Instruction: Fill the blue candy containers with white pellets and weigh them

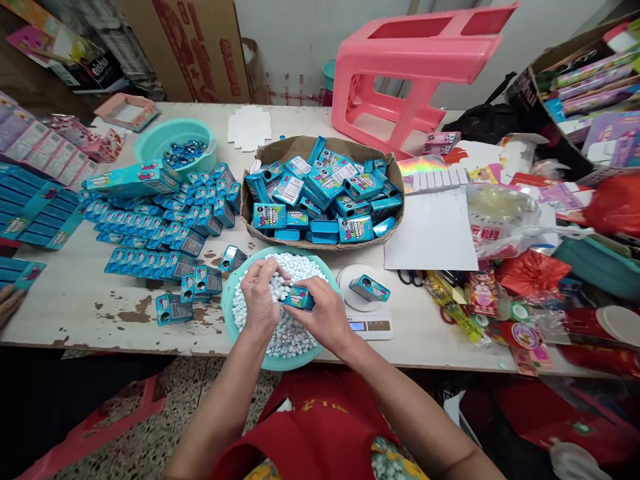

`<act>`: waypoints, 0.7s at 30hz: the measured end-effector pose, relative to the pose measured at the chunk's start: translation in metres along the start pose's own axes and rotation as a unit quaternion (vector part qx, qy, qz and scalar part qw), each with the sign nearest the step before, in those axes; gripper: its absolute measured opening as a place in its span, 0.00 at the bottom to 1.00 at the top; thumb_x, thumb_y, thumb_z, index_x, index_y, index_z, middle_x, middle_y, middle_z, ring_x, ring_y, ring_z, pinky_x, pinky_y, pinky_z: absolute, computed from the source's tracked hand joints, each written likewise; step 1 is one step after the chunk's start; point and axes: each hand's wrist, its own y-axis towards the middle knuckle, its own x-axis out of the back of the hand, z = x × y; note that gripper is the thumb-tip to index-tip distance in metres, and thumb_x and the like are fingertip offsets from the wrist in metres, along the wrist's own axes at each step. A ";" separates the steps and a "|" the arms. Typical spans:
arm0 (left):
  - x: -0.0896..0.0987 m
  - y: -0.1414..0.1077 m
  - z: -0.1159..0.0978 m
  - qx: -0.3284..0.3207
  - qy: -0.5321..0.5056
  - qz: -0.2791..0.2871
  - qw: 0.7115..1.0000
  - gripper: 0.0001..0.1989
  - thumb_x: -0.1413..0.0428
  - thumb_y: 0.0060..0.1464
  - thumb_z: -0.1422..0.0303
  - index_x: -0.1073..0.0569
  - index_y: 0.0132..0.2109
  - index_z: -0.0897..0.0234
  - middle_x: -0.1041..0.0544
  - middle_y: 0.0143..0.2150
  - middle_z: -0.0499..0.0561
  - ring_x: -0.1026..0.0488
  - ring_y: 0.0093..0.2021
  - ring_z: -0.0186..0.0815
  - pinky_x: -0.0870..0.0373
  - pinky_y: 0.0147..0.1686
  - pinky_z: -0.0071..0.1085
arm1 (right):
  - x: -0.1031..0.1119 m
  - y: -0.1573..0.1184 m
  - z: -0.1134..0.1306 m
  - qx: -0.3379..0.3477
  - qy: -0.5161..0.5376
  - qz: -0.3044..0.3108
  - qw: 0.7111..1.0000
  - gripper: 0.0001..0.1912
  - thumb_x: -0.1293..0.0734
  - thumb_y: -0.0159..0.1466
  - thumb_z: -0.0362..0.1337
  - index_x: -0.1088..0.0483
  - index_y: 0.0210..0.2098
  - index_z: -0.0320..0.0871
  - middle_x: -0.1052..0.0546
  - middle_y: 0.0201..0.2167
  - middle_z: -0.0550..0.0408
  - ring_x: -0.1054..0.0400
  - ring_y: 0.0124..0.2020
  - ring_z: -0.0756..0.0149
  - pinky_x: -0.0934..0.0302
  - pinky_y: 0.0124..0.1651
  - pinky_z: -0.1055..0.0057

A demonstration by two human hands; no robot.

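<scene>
A small blue candy tin (301, 298) is gripped in my right hand (327, 319), tilted over a turquoise basin (229, 333). My left hand (260, 290) is closed at the tin's left end, fingers curled around several white candies. More white candies (295, 343) fill the basin below both hands. Right of the basin, another blue tin (370, 288) lies on the round plate of a white digital scale (383, 327). Just beyond the basin's left rim stands one more blue tin (233, 258).
A cardboard box (320, 244) heaped with blue tins stands behind the basin. Filled rows of blue tins (150, 227) cover the left. A turquoise bowl (145, 143) holds shiny blue lids. A pink stool (345, 93) lies behind; another person's hand (10, 300) shows at far left.
</scene>
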 end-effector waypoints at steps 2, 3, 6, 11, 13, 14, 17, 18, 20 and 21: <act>-0.001 0.001 0.001 -0.027 0.056 0.006 0.998 0.13 0.43 0.52 0.64 0.32 0.23 0.66 0.29 0.22 0.47 0.31 0.26 0.30 0.34 0.33 0.27 | -0.002 0.003 -0.001 -0.005 0.013 -0.005 1.000 0.17 0.28 0.55 0.39 0.31 0.42 0.44 0.26 0.38 0.51 0.32 0.41 0.57 0.37 0.43 0.63; -0.002 0.003 0.001 -0.041 0.079 0.004 0.996 0.14 0.43 0.52 0.64 0.32 0.23 0.65 0.29 0.22 0.47 0.31 0.27 0.30 0.34 0.34 0.27 | -0.003 0.004 0.000 -0.005 0.019 -0.006 1.000 0.17 0.27 0.55 0.39 0.31 0.42 0.44 0.26 0.37 0.51 0.32 0.41 0.57 0.37 0.43 0.63; -0.002 0.007 -0.001 -0.063 0.094 -0.019 0.993 0.15 0.43 0.53 0.62 0.33 0.22 0.65 0.31 0.22 0.46 0.33 0.26 0.29 0.35 0.33 0.26 | -0.005 0.007 0.001 -0.002 0.039 -0.012 0.999 0.17 0.28 0.55 0.39 0.31 0.42 0.44 0.26 0.38 0.51 0.32 0.42 0.57 0.37 0.43 0.63; -0.005 0.012 -0.007 0.001 0.020 -0.006 1.000 0.13 0.43 0.52 0.59 0.33 0.29 0.64 0.33 0.21 0.44 0.31 0.23 0.30 0.34 0.28 0.26 | -0.007 0.009 0.000 -0.007 0.058 -0.021 0.998 0.15 0.28 0.55 0.38 0.31 0.42 0.46 0.25 0.38 0.51 0.31 0.42 0.57 0.37 0.43 0.63; -0.006 0.012 -0.008 -0.001 0.016 -0.012 1.000 0.14 0.44 0.53 0.58 0.33 0.29 0.64 0.32 0.21 0.44 0.30 0.25 0.30 0.33 0.31 0.27 | -0.007 0.010 -0.002 -0.011 0.066 -0.018 0.998 0.16 0.28 0.55 0.38 0.31 0.42 0.46 0.26 0.38 0.52 0.31 0.42 0.58 0.37 0.43 0.63; -0.006 0.012 -0.008 -0.006 0.019 -0.013 1.000 0.15 0.45 0.54 0.58 0.33 0.27 0.65 0.32 0.21 0.45 0.29 0.25 0.31 0.32 0.32 0.28 | -0.007 0.011 -0.003 -0.014 0.071 -0.018 0.997 0.16 0.28 0.55 0.38 0.31 0.42 0.45 0.26 0.39 0.52 0.31 0.42 0.58 0.37 0.44 0.63; -0.006 0.011 -0.006 -0.026 0.021 -0.009 0.999 0.17 0.45 0.54 0.59 0.34 0.23 0.65 0.30 0.22 0.47 0.29 0.27 0.32 0.32 0.34 0.29 | -0.007 0.012 -0.005 -0.014 0.089 -0.017 0.996 0.17 0.27 0.54 0.38 0.31 0.42 0.45 0.26 0.39 0.52 0.31 0.42 0.58 0.37 0.44 0.64; -0.005 0.011 -0.006 -0.032 0.012 -0.009 0.999 0.18 0.45 0.55 0.59 0.34 0.23 0.65 0.31 0.22 0.47 0.29 0.27 0.32 0.32 0.34 0.29 | -0.007 0.012 -0.006 -0.012 0.096 -0.018 0.995 0.17 0.27 0.54 0.39 0.31 0.42 0.45 0.26 0.38 0.53 0.31 0.42 0.58 0.37 0.44 0.64; -0.003 0.011 -0.004 -0.042 0.004 -0.006 0.999 0.18 0.46 0.55 0.59 0.34 0.22 0.65 0.31 0.22 0.47 0.29 0.27 0.32 0.33 0.33 0.30 | -0.008 0.012 -0.006 -0.008 0.108 -0.018 0.994 0.16 0.27 0.55 0.39 0.31 0.42 0.46 0.26 0.38 0.53 0.31 0.42 0.59 0.37 0.43 0.64; -0.002 0.010 -0.003 -0.046 0.015 -0.002 0.999 0.19 0.46 0.56 0.58 0.33 0.22 0.65 0.31 0.22 0.47 0.30 0.27 0.32 0.33 0.32 0.29 | -0.009 0.011 -0.006 -0.005 0.112 -0.018 0.994 0.16 0.28 0.55 0.39 0.31 0.42 0.46 0.26 0.38 0.53 0.31 0.42 0.59 0.37 0.43 0.64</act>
